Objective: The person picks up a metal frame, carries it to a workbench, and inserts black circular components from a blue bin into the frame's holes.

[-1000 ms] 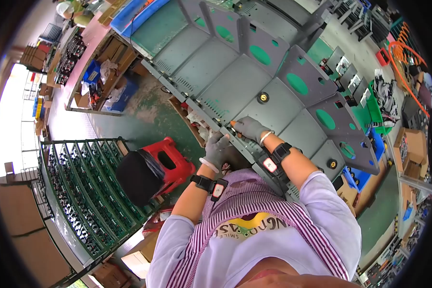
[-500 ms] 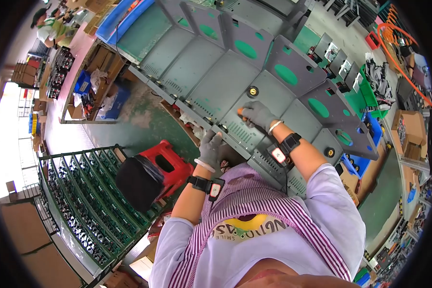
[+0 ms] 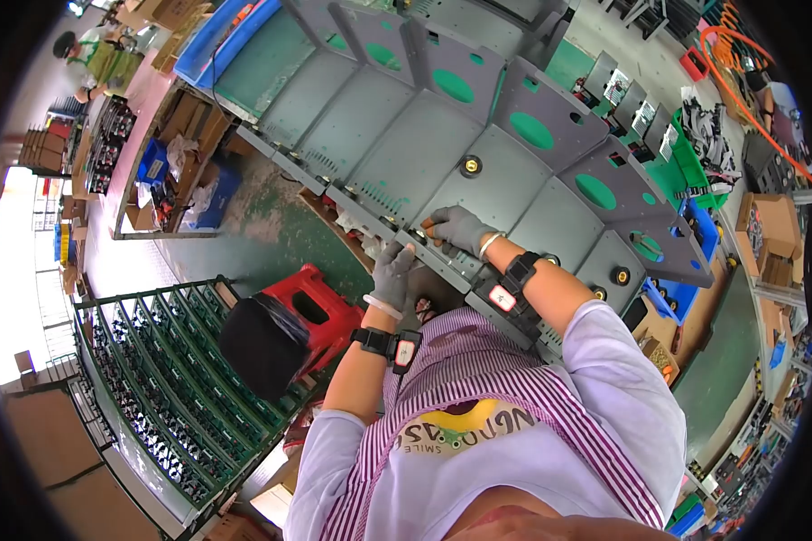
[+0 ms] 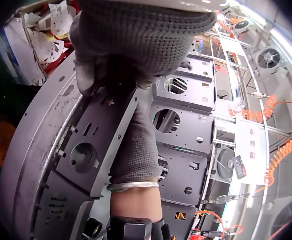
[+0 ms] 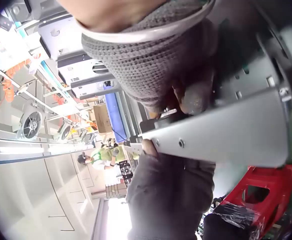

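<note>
In the head view a large grey sheet-metal chassis (image 3: 397,135) with upright plates lies before me. My left hand (image 3: 392,275), in a grey glove with bare fingertips, grips its near flange from the outside; the thumb tip shows against the flange (image 5: 221,135) in the right wrist view. From the inner side my gloved right hand (image 3: 460,232) reaches to the same stretch of flange, fingers bent and pinching a small dark part (image 5: 167,118). Its fingers partly hide that part. Nearby on the panel sits a round black piece with a brass-coloured centre (image 3: 470,166).
A red stool (image 3: 311,307) with a black seat stands left of me, beside a green rack (image 3: 153,388) of small parts. Blue bins (image 3: 668,302) and a green bin (image 3: 695,171) stand on the right. A person (image 3: 99,63) is far left.
My right hand has come from over the panel back to the near flange, beside the left hand. The left hand stays at the flange.
</note>
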`<state>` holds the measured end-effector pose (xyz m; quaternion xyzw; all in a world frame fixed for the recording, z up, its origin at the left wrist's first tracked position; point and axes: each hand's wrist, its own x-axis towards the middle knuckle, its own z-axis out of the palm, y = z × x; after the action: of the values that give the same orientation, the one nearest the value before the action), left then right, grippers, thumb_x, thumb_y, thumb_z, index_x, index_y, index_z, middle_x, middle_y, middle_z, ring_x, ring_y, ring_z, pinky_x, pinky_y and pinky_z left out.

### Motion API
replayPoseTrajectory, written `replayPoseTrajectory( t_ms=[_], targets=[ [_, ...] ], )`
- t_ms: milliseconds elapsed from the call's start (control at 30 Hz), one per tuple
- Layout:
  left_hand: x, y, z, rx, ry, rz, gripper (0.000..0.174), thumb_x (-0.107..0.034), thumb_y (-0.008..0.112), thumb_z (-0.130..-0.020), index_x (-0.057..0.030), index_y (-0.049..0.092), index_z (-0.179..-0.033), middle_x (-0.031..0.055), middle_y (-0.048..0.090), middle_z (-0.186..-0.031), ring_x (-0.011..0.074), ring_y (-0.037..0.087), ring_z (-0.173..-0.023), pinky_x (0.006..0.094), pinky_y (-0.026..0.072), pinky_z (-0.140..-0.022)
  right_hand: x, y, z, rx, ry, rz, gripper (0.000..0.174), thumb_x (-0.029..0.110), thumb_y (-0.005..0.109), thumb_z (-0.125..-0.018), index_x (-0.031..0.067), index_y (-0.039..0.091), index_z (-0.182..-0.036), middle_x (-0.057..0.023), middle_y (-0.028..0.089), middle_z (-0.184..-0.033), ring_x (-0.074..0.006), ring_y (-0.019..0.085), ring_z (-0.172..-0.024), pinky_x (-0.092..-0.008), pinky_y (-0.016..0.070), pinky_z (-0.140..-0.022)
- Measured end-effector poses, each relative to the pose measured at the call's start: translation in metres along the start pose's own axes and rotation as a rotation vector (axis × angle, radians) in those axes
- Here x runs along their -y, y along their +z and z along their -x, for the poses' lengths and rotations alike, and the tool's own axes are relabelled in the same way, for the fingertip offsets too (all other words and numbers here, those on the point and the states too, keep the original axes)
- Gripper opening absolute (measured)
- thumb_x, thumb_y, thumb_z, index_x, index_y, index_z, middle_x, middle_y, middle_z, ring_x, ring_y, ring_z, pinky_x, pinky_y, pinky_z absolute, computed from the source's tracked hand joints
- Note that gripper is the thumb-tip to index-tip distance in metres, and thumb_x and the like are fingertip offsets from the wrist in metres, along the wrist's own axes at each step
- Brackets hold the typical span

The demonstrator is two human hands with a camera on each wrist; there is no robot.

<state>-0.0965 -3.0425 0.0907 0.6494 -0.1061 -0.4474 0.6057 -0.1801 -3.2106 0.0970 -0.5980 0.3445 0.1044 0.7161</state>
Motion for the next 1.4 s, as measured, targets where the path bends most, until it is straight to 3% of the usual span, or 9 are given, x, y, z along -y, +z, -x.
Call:
replayPoseTrajectory(
  t_ms=[67,167,200,400,667,767,1067,1167,1400],
  targets=[
    [0.001,-0.001,-0.004,-0.008,0.004,-0.017,0.022,-0.021,0.054,-0.084,-0.0013,0.058,-0.093,0.0,0.054,-0.081,0.0089,0.048,-0.075,0.023,0.0397,-0.069,0.004,0.0,-0.003,-0.022,0.073,-0.049,0.03,0.026,0.055,-0.081,0.002,0.062,-0.098,-0.0101,0.062,-0.074,-0.0171,0.058,-0.059,-0.0306,0.0464,-0.059],
    [0.0,0.0,-0.002,-0.031,0.033,-0.088,0.02,-0.02,0.052,-0.085,-0.0011,0.058,-0.085,0.0003,0.052,-0.076,0.0084,0.048,-0.07,0.0231,0.0417,-0.064,0.016,0.009,-0.001,-0.061,0.013,0.338,0.035,0.03,0.055,-0.081,0.0001,0.061,-0.097,-0.0148,0.062,-0.078,-0.0215,0.059,-0.063,-0.0334,0.0467,-0.063],
    [0.002,-0.001,-0.003,-0.023,0.036,-0.086,0.019,-0.02,0.052,-0.085,-0.0012,0.057,-0.084,0.0002,0.052,-0.075,0.0084,0.048,-0.07,0.023,0.0416,-0.064,0.009,0.018,-0.011,-0.166,-0.174,0.551,0.039,0.034,0.055,-0.08,-0.0007,0.06,-0.097,-0.0183,0.061,-0.08,-0.0246,0.059,-0.069,-0.0342,0.0464,-0.067],
    [-0.001,-0.002,-0.003,-0.022,0.016,-0.173,0.018,-0.019,0.051,-0.086,-0.0015,0.057,-0.083,0.0,0.051,-0.075,0.0079,0.047,-0.069,0.023,0.0418,-0.064,-0.006,0.013,-0.007,0.021,-0.097,0.058,0.036,0.019,0.057,-0.077,0.0052,0.058,-0.11,-0.0123,0.063,-0.085,-0.0226,0.06,-0.076,-0.0318,0.0467,-0.07],
    [0.016,-0.008,-0.011,-0.008,-0.016,-0.043,0.019,-0.019,0.05,-0.087,-0.0005,0.055,-0.088,0.0009,0.05,-0.079,0.0108,0.052,-0.073,0.0264,0.0472,-0.071,-0.009,0.01,-0.014,-0.068,-0.162,0.19,0.035,0.023,0.055,-0.08,0.0014,0.059,-0.107,-0.0114,0.064,-0.081,-0.0204,0.06,-0.073,-0.0306,0.0463,-0.068],
    [0.015,-0.009,-0.01,0.006,0.012,-0.068,0.019,-0.019,0.05,-0.087,-0.0007,0.055,-0.088,0.0009,0.05,-0.08,0.0115,0.052,-0.075,0.0273,0.0478,-0.073,-0.001,0.014,-0.013,-0.014,-0.07,0.197,0.032,0.019,0.051,-0.083,0.0019,0.057,-0.109,-0.0055,0.061,-0.08,-0.0144,0.057,-0.072,-0.0257,0.0476,-0.066],
    [0.006,-0.004,-0.006,0.006,0.023,-0.045,0.019,-0.02,0.05,-0.086,-0.0011,0.055,-0.088,0.0016,0.05,-0.082,0.0117,0.053,-0.077,0.0269,0.0477,-0.072,-0.003,0.004,-0.015,-0.003,-0.334,0.388,0.039,0.017,0.052,-0.077,0.0088,0.054,-0.115,-0.0119,0.062,-0.095,-0.0218,0.059,-0.078,-0.0289,0.0467,-0.071],
    [0.011,-0.005,-0.008,0.005,0.027,-0.031,0.02,-0.02,0.05,-0.087,-0.0006,0.056,-0.088,0.0021,0.052,-0.082,0.0123,0.054,-0.077,0.0266,0.0481,-0.072,-0.011,0.004,-0.024,0.083,-0.234,0.462,0.043,0.016,0.052,-0.078,0.0084,0.051,-0.12,-0.012,0.059,-0.107,-0.0204,0.057,-0.091,-0.0285,0.0439,-0.082],
    [0.018,-0.007,-0.012,-0.01,0.045,-0.061,0.022,-0.019,0.049,-0.087,0.0013,0.057,-0.091,0.0042,0.054,-0.083,0.0134,0.055,-0.078,0.0271,0.0491,-0.071,0.005,-0.002,-0.015,0.174,-0.16,0.385,0.046,0.023,0.054,-0.076,0.0048,0.053,-0.118,-0.013,0.062,-0.101,-0.0196,0.058,-0.089,-0.0291,0.0441,-0.079]
  ],
)
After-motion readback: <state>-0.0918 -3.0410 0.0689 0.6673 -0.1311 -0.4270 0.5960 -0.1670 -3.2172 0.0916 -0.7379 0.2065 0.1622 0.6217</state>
